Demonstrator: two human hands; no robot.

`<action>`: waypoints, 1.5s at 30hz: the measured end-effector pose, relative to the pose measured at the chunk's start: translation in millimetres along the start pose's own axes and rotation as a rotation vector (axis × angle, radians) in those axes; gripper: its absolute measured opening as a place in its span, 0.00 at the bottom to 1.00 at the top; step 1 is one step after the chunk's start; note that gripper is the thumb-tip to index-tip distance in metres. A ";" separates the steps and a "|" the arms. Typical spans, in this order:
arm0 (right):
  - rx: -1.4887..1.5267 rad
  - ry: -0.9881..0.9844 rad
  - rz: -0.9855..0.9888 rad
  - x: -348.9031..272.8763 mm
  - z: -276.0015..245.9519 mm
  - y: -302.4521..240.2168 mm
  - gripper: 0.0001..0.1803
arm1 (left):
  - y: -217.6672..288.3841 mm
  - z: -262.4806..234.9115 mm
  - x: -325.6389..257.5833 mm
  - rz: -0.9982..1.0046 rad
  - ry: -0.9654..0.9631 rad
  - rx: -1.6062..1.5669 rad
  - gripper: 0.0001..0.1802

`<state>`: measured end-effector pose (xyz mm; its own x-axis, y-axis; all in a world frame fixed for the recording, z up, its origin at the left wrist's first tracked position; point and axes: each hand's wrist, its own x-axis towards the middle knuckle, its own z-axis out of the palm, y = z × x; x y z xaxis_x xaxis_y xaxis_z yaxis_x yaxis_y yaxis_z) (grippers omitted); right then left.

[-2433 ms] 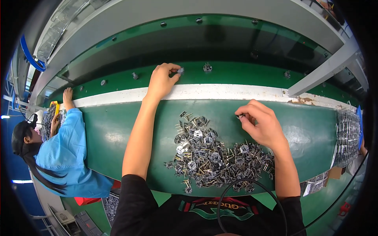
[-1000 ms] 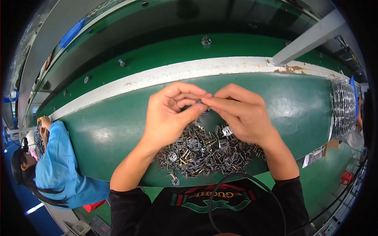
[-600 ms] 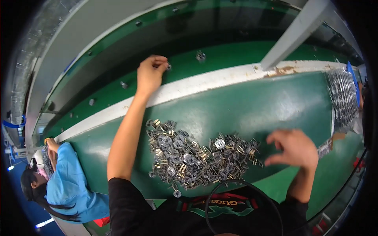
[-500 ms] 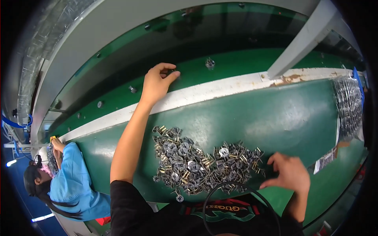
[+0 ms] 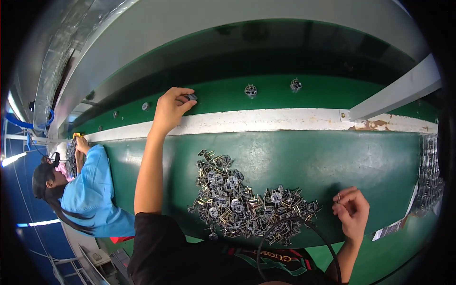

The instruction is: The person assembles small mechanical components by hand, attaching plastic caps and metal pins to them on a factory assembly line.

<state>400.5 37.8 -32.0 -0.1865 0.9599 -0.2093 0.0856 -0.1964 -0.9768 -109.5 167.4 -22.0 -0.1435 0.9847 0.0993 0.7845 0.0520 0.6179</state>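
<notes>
With its thumb and fingers closed, my left hand [image 5: 172, 108] grips a small dark grey part [image 5: 191, 97] over the green conveyor belt, beyond the white rail. A heap of small black and grey plug inserts with brass pins [image 5: 228, 194] lies on the green worktable in front of me. To the right of the heap is my right hand [image 5: 352, 211], its fingers curled toward the thumb. A thin shiny bit shows at its fingertips, too small to make out.
The white rail [image 5: 266, 116] divides the worktable [image 5: 304, 156] from the belt [image 5: 213, 97]. Two pronged parts [image 5: 250, 90] ride on the belt, with rounder ones to the left. A grey post [image 5: 399, 90] slants at right. Clear plastic trays [image 5: 428, 171] lie far right; a co-worker in blue [image 5: 97, 194] sits left.
The view has turned. My left hand now shows a grey part in its grip. My right hand has moved away from the heap, and its fingers have curled in.
</notes>
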 end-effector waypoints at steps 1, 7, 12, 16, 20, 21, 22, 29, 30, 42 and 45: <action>0.109 -0.053 -0.074 12.5 8.1 -1.9 0.10 | -1.8 3.0 -2.9 0.087 0.046 0.022 0.15; 0.276 -0.365 -0.145 61.9 67.5 -57.4 0.17 | 28.6 12.6 -48.1 -0.239 0.098 -1.070 0.09; 0.310 -0.611 -0.118 83.1 120.4 -71.6 0.13 | 58.6 15.2 -107.4 -0.298 -0.188 -1.746 0.20; 0.249 -0.693 0.027 82.4 151.5 -77.8 0.10 | 72.9 25.8 -141.2 -0.317 -0.270 -1.889 0.23; 0.304 -0.425 -0.019 74.1 185.7 -84.0 0.10 | 78.3 31.4 -157.6 -0.181 -0.247 -1.826 0.21; 0.210 -0.318 -0.236 73.8 193.3 -83.7 0.11 | 79.1 31.3 -160.3 -0.141 -0.214 -1.735 0.21; 0.115 -0.210 -0.451 73.8 197.3 -81.5 0.12 | 80.5 31.4 -162.7 -0.140 -0.211 -1.745 0.21; -0.321 0.007 -1.078 67.0 211.3 -80.1 0.15 | 88.0 32.5 -169.3 -0.079 -0.249 -1.598 0.21; -0.363 0.019 -1.128 66.8 210.4 -80.9 0.16 | 88.2 32.7 -169.4 -0.086 -0.282 -1.600 0.21; -0.438 0.028 -1.256 70.8 216.6 -57.7 0.13 | 93.4 32.5 -173.3 -0.179 -0.256 -1.503 0.20; -0.411 -0.092 -1.163 73.2 205.9 -63.0 0.12 | 89.4 33.3 -164.1 -0.177 -0.210 -1.380 0.17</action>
<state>179.9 79.3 4.9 -0.4238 0.5013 0.7544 0.1214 0.8568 -0.5012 4.3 15.9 -9.0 0.0107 0.9949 -0.1001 -0.4669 0.0935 0.8794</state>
